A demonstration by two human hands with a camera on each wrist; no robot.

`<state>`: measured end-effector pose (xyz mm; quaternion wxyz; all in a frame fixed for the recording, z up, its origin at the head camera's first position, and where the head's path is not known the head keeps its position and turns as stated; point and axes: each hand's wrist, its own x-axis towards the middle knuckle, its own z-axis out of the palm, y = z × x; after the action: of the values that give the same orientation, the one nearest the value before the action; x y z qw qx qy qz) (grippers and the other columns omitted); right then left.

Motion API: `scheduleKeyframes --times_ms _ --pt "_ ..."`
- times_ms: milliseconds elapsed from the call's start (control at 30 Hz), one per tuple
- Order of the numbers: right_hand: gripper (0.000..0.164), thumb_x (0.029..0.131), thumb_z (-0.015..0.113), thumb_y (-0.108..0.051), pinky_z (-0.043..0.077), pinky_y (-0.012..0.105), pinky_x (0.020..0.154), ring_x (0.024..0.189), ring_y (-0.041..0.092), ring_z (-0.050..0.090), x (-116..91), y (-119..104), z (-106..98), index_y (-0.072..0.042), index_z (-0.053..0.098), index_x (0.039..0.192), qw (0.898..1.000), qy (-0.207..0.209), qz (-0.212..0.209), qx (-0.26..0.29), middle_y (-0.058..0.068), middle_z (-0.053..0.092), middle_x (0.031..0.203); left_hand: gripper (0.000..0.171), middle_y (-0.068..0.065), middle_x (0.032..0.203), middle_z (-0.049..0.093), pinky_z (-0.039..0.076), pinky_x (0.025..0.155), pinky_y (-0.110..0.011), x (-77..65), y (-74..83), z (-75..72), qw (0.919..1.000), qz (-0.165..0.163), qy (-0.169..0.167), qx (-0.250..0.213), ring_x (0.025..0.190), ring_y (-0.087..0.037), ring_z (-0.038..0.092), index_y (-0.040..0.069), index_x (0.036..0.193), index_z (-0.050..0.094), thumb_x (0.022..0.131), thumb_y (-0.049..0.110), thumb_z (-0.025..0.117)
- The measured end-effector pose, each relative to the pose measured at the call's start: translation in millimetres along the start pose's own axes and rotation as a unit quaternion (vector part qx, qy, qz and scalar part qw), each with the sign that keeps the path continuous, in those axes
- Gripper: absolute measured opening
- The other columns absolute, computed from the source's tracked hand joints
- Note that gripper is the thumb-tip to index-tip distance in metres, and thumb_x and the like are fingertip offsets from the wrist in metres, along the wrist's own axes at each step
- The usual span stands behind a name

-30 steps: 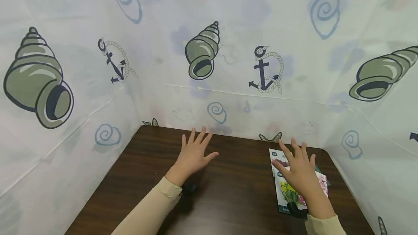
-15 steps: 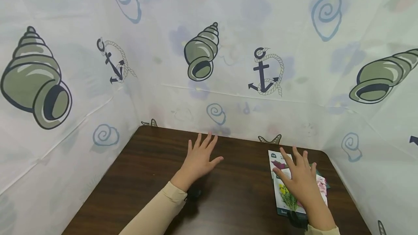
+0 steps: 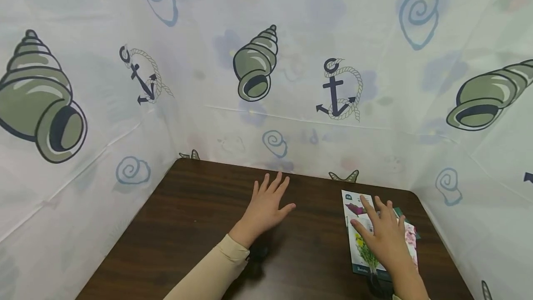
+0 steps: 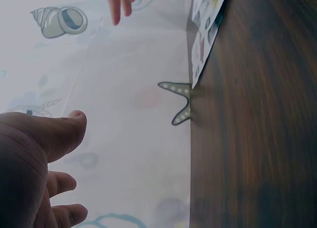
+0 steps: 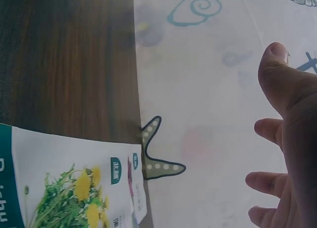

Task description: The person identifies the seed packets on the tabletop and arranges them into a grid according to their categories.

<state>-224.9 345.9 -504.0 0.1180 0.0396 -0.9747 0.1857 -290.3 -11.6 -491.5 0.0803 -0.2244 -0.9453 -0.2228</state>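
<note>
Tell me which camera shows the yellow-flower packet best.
The right wrist view: the packet is close, its yellow flowers large and uncovered, though the frame crops it. The head view shows it smaller, partly hidden by the right hand. The left wrist view catches only a slanted piece at the top.

Soft light fills the head view, with faint glare on the table [image 3: 308, 244] and a shadow beside the left sleeve [image 3: 216, 267]. In the hazier wrist views, the left hand [image 4: 29, 158] and right hand [image 5: 297, 143] look shaded.
</note>
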Motion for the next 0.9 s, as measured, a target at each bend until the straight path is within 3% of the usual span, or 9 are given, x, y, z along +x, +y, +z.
scheduleKeyframes --times_ms 367,667,900 --pt "0.082 0.104 0.066 -0.060 0.003 0.094 0.118 0.161 0.066 0.015 -11.9 4.1 10.0 -0.027 0.036 0.173 1.000 0.024 0.014 -0.006 0.036 0.030 0.172 0.083 -0.008 0.183 0.023 0.016 0.134 -0.073 0.3 11.3 14.9 0.9997 0.006 -0.023 -0.003 0.169 -0.047 0.017 0.023 0.175 0.028 0.108 0.061 0.059" --pt "0.084 0.104 0.064 -0.063 0.002 0.094 0.118 0.161 0.066 0.012 -23.9 7.0 16.0 -0.024 0.035 0.173 0.999 -0.002 0.040 -0.003 0.037 0.027 0.172 0.082 -0.009 0.183 0.024 0.017 0.134 -0.072 -3.8 18.4 27.9 0.9991 0.020 -0.034 -0.017 0.169 -0.045 0.018 0.022 0.175 0.029 0.108 0.059 0.061" --pt "0.079 0.106 0.060 -0.063 0.012 0.095 0.115 0.157 0.070 0.019 -39.5 17.3 26.6 -0.023 0.038 0.171 0.998 -0.004 0.065 -0.005 0.040 0.030 0.170 0.080 -0.010 0.182 0.026 0.020 0.134 -0.071 -12.7 27.8 38.3 0.9976 0.026 -0.052 -0.039 0.169 -0.044 0.020 0.022 0.174 0.032 0.109 0.058 0.061"
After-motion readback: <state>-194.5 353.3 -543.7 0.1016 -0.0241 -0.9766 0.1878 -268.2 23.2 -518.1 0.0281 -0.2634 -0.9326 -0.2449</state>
